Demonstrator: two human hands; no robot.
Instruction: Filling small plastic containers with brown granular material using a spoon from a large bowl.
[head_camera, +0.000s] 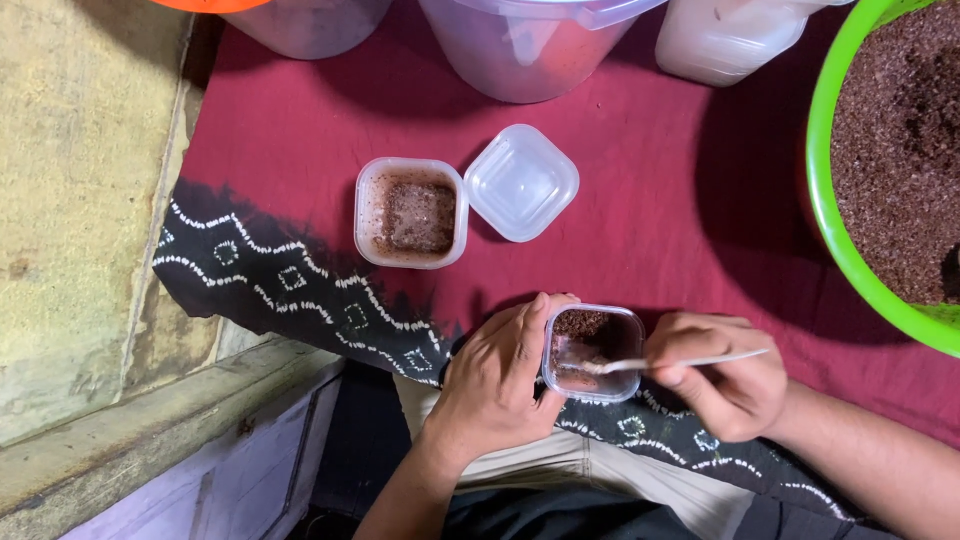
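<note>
Left hand (497, 385) clamps a small clear square tub (592, 352), partly filled with brown granules, held between both hands; right hand (722, 378) pinches a white spoon (668, 362) dipping into it.

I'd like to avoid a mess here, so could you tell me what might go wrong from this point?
The small container, held by the left hand at the cloth's edge, could tip onto the lap. The spoon in the right hand might flick brown powder out. The open second container could catch spills.
</note>
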